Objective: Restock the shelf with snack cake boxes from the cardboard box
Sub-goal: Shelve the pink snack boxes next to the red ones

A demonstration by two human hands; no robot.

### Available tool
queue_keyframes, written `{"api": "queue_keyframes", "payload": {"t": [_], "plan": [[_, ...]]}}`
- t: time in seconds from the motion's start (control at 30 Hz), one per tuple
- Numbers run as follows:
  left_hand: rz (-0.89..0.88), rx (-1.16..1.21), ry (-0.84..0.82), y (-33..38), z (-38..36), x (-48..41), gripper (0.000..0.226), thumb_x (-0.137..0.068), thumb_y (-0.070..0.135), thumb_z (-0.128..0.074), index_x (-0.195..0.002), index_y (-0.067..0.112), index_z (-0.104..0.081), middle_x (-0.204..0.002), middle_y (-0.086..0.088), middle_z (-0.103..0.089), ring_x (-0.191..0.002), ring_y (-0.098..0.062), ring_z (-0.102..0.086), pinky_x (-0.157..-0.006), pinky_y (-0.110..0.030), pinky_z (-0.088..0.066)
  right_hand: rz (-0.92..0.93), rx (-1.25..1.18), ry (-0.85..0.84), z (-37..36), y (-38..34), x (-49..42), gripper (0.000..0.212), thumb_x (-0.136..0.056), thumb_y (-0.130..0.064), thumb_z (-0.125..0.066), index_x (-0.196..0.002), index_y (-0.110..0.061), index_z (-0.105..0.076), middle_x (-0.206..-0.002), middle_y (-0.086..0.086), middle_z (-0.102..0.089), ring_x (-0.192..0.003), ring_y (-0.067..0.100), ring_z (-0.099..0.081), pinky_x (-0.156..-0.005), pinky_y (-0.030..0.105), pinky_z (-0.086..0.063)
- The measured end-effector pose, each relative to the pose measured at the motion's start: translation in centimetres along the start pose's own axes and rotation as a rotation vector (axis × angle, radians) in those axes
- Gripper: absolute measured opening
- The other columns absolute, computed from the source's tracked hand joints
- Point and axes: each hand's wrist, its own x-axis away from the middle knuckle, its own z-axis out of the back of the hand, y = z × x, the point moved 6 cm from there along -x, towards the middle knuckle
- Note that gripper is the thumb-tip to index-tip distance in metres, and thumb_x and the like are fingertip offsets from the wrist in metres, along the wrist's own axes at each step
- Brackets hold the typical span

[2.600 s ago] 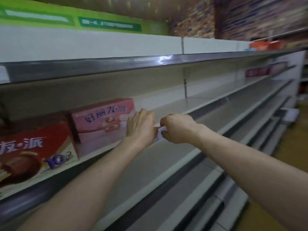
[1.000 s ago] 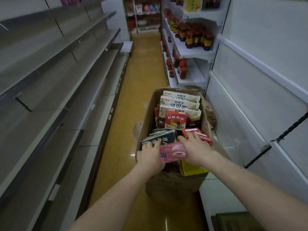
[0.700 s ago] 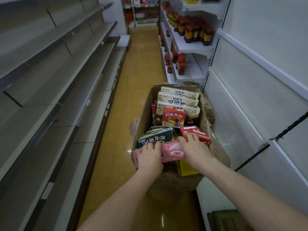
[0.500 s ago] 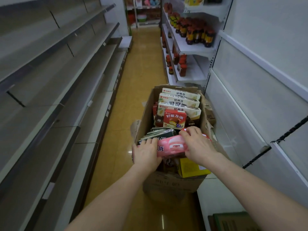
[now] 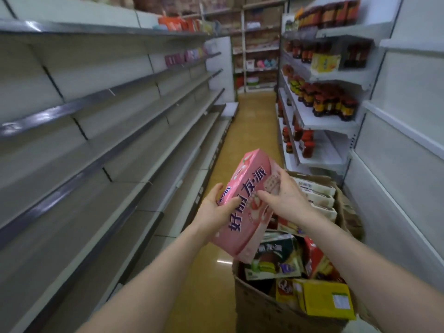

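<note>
Currently, both hands hold one pink snack cake box (image 5: pixel 242 207) in the air above the aisle floor (image 5: pixel 252 121), over the left edge of the cardboard box (image 5: pixel 262 308). The left hand (image 5: pixel 215 211) grips the pink box along its left long side, thumb on the printed face and fingers wrapped behind it. The right hand (image 5: pixel 286 200) grips the right long side, thumb on the face and fingers curled over the edge near the upper end. The pink box is tilted, its long axis running from lower left to upper right, with the printed face turned toward the camera. It touches nothing but the two hands.

The cardboard box stands on the floor at the right side of the aisle, against the base of the right-hand shelving. It is open at the top and filled with other snack cake boxes: a dark green box (image 5: pixel 276 258) directly below the pink one, a red box (image 5: pixel 314 255) beside it, a yellow box (image 5: pixel 324 299) at the near edge, and a row of white boxes (image 5: pixel 314 195) at the far end.

The left-hand shelving (image 5: pixel 101 145) consists of several grey tiers running the length of the aisle; a few pink packages (image 5: pixel 185 56) sit at the far end of one upper tier. The right-hand shelves carry rows of dark bottles (image 5: pixel 329 99) with red caps.
</note>
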Motion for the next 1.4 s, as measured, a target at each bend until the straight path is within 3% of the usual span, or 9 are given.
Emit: {"api": "queue_keyframes", "payload": {"t": [0.2,0.33,0.43,0.53,0.6,0.83,1.0,1.23,1.4], "plan": [[-0.039,0.204,0.254,3.2,9.0,2.0,0.021,-0.092,0.026,-0.064,-0.110,0.022,-0.053,-0.087,-0.004,-0.073,-0.072,-0.019,-0.071,-0.073,-0.037,-0.060,-0.080,-0.346,-0.137,-3.9,-7.5,-1.4,0.077,-0.081,-0.046,-0.071,-0.138,-0.007,-0.037,-0.120,0.001,-0.050,-0.109,0.023,-0.056,-0.087,0.038,-0.051],[0.000,0.340,0.325,4.3,15.5,3.4,0.025,-0.093,0.030,-0.063,-0.112,0.016,-0.056,-0.096,-0.013,-0.074,-0.077,-0.026,-0.071,-0.075,-0.042,-0.059,-0.079,-0.572,-0.354,-8.7,-13.8,-1.1,0.048,-0.081,-0.051,-0.068,-0.105,-0.012,-0.056,-0.100,0.005,-0.070,-0.085,0.019,-0.067,-0.071,0.034,-0.054],[0.023,0.416,0.360,4.9,20.4,4.5,0.037,-0.093,0.035,-0.062,-0.117,0.007,-0.058,-0.092,-0.014,-0.074,-0.074,-0.027,-0.071,-0.071,-0.040,-0.059,-0.061,-0.589,-0.450,-11.5,-18.7,-0.8,0.045,-0.088,-0.047,-0.063,-0.110,-0.009,-0.058,-0.092,0.007,-0.072,-0.080,0.022,-0.068,-0.064,0.032,-0.052],[0.059,0.480,0.396,5.4,25.5,6.0,0.028,-0.094,0.035,-0.059,-0.097,0.009,-0.065,-0.082,-0.012,-0.073,-0.063,-0.024,-0.070,-0.062,-0.033,-0.059,-0.018,-0.580,-0.545,-13.9,-23.9,-0.5,0.039,-0.090,-0.046,-0.060,-0.100,-0.008,-0.061,-0.077,0.004,-0.072,-0.068,0.019,-0.068,-0.060,0.029,-0.051],[0.070,0.483,0.416,6.0,28.9,7.0,0.029,-0.093,0.039,-0.058,-0.098,0.011,-0.065,-0.090,-0.012,-0.073,-0.069,-0.026,-0.069,-0.070,-0.036,-0.058,0.021,-0.573,-0.594,-15.8,-27.2,-0.5,0.040,-0.089,-0.046,-0.060,-0.099,-0.008,-0.064,-0.069,0.002,-0.072,-0.062,0.016,-0.069,-0.059,0.029,-0.052],[0.044,0.430,0.484,7.1,40.4,10.8,0.029,-0.098,0.037,-0.049,-0.089,0.014,-0.065,-0.074,-0.006,-0.073,-0.055,-0.018,-0.068,-0.057,-0.025,-0.054,0.119,-0.627,-0.715,-22.9,-38.1,0.1,0.042,-0.089,-0.046,-0.060,-0.103,-0.007,-0.065,-0.070,0.003,-0.072,-0.061,0.018,-0.067,-0.056,0.028,-0.054],[0.059,0.392,0.594,6.4,48.1,13.4,0.027,-0.095,0.039,-0.054,-0.090,0.014,-0.065,-0.080,-0.007,-0.073,-0.062,-0.020,-0.067,-0.068,-0.030,-0.051,0.155,-0.679,-0.829,-28.4,-44.4,1.6,0.038,-0.090,-0.046,-0.060,-0.098,-0.009,-0.064,-0.064,0.002,-0.071,-0.053,0.015,-0.067,-0.049,0.024,-0.051],[0.134,0.275,0.710,5.7,57.2,16.7,0.025,-0.093,0.039,-0.058,-0.091,0.015,-0.064,-0.078,-0.007,-0.072,-0.063,-0.022,-0.066,-0.065,-0.030,-0.053,0.153,-0.739,-0.997,-35.5,-50.9,4.7,0.045,-0.091,-0.046,-0.058,-0.114,-0.007,-0.064,-0.098,0.012,-0.074,-0.077,0.023,-0.069,-0.062,0.032,-0.056],[0.175,0.087,0.820,6.4,62.3,18.1,0.021,-0.089,0.034,-0.064,-0.091,0.013,-0.066,-0.079,-0.008,-0.071,-0.062,-0.021,-0.065,-0.066,-0.030,-0.052,0.174,-0.774,-1.119,-38.9,-54.5,5.7,0.033,-0.095,-0.038,-0.055,-0.109,-0.008,-0.061,-0.097,0.015,-0.073,-0.081,0.027,-0.070,-0.064,0.036,-0.057]]}}
